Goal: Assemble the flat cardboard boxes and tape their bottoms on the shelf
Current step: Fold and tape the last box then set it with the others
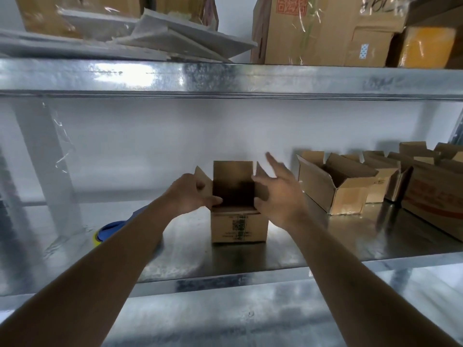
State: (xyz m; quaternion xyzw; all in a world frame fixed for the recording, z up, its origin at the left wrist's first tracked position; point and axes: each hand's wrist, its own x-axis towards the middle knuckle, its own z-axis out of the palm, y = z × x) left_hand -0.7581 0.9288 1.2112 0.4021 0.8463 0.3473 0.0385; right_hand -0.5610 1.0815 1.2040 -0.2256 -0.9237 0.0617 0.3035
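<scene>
A small cardboard box [239,227] stands upright on the metal shelf [250,261], its top flaps raised and its inside dark. My left hand [190,194] grips the box's left flap and upper rim, thumb curled over the edge. My right hand [280,194] hovers at the box's right side with fingers spread and straight, close to the right flap; whether it touches is unclear. A blue and yellow tape dispenser [107,232] lies on the shelf to the left, partly hidden behind my left forearm.
Several assembled open boxes [335,186] stand in a row at the right of the shelf, with a larger printed carton [436,204] at the far right. The upper shelf beam [225,78] carries cartons and wrapped flat packs. A white upright post [45,156] stands left.
</scene>
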